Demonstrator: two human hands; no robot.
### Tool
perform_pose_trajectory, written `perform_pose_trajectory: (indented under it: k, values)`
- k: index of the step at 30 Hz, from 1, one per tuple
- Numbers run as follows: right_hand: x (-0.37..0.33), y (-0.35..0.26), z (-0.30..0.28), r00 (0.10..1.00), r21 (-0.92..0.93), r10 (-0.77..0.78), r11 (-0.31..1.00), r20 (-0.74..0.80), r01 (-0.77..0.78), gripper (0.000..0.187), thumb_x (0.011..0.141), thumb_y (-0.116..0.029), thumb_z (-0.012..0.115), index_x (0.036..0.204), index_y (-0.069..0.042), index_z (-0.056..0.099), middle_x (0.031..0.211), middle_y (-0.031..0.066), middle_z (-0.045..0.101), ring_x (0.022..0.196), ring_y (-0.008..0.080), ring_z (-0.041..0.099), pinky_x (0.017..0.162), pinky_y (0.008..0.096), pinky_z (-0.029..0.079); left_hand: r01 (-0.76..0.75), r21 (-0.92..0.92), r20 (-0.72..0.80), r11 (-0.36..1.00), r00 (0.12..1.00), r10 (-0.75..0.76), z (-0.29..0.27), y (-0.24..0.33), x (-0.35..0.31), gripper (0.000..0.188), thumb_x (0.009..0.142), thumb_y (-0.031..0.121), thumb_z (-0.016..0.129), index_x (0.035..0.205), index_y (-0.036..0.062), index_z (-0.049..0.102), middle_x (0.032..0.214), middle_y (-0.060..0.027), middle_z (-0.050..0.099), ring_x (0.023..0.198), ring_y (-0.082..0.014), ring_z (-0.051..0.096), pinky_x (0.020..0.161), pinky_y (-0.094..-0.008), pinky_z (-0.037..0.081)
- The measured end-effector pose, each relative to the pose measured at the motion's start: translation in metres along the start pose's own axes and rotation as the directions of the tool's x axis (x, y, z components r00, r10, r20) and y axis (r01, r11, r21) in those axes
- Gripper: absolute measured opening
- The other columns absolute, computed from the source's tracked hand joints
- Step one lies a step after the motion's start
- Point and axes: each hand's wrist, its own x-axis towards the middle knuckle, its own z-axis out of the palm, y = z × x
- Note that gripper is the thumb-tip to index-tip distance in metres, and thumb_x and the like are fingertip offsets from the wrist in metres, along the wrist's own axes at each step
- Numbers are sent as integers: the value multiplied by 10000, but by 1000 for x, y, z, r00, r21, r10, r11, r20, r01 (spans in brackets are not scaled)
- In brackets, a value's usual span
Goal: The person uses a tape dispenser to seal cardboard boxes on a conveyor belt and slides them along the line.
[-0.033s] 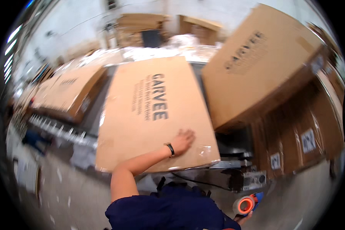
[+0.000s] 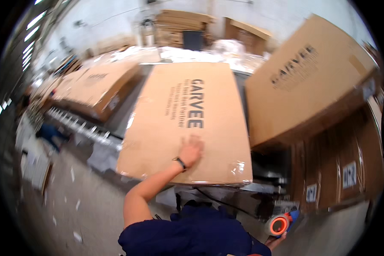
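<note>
A large brown cardboard box [image 2: 158,145], taped shut along its near edge, lies flat in front of me. My left hand [image 2: 192,152], a dark band on its wrist, rests with fingers spread on the box top, just below the dark print. Low on the right, my right hand [image 2: 275,243] grips a tape dispenser [image 2: 292,216], blue and orange, carrying a tape roll with an orange core. The dispenser is held away from the box, beside my body. Part of the right hand is hidden behind the roll.
A big carton [image 2: 307,94] leans at the right, above stacked brown cartons [image 2: 324,170] with white labels. More boxes [image 2: 94,89] lie along the conveyor [image 2: 85,126] at the left. A person [image 2: 47,128] stands at far left. Flat cardboard [image 2: 181,23] leans by the wall.
My left hand has slid leftward and farther up the box, toward the print. The whole view has shifted, so the boxes appear more to the right. My right hand still holds the tape dispenser.
</note>
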Motion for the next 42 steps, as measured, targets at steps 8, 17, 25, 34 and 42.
perform_pose_trajectory:
  k: [8,17,25,34,42]
  values:
    - [77,15,216,423,-175,64,958,904,229,725,791,-365,512,1380,-5,289,1279,124,449,1093,226,504,926,342,412,972,13,-70,236,237,-969,-8,-63,-277,726,859,456,481,1364,-24,278,1454,-243,181,1362,-404,93,1052,-611,54]
    - [-131,167,390,97,-217,230,967,968,-131,719,818,-384,524,1378,-1,285,1358,140,372,1239,234,393,1031,348,313,970,-34,-69,242,240,-968,-24,-140,-249,767,839,506,485,1389,20,263,1428,-232,255,1337,-368,207,1067,-546,135]
    - [-202,280,495,366,109,-224,945,903,308,598,864,-296,530,1337,21,348,1323,126,405,1201,230,413,1012,363,326,825,-303,148,478,536,-831,-30,-207,-290,803,824,542,508,1383,30,240,1142,-238,554,932,-394,593,780,-487,474]
    - [-191,311,498,429,25,-113,978,896,205,535,908,-335,447,1332,-24,346,1274,109,458,1153,218,463,974,350,372,717,-402,-178,569,548,-817,-14,-205,-296,637,848,372,536,1372,83,317,1235,-177,498,940,-335,576,737,-396,505]
    - [-118,336,485,577,-137,226,971,785,-195,599,858,-514,470,1253,-64,454,1198,65,520,1105,222,494,950,358,397,462,-671,-22,581,770,-638,-23,-249,-332,587,824,197,566,1354,67,349,1295,-170,452,1041,-336,534,826,-402,478]
